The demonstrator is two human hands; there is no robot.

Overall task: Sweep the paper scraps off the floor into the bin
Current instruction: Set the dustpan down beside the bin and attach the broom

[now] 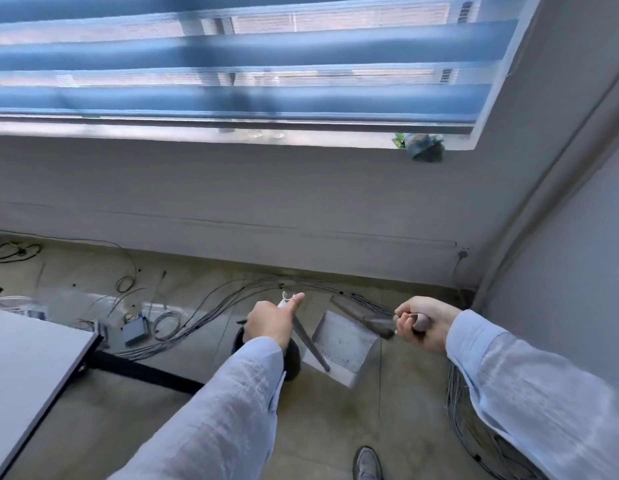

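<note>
A person's left hand (pixel 271 323) grips a dustpan (pixel 342 346) handle and the right hand (pixel 419 323) a broom (pixel 361 313), both over the floor (pixel 336 427), no scraps visible; nearby cables (pixel 204 306) could snag the bristles.

The place looks like an office or a technical workroom. A wide window with blue striped roller blinds (pixel 232 57) sits above a plain grey wall (pixel 266 188). On the beige tiled floor (pixel 336 427), long bundles of thin grey cables (pixel 211 306) run along the wall, beside a small grey network box (pixel 135 330). A white flat worktop (pixel 27 355) on a black frame stands at the left.
</note>
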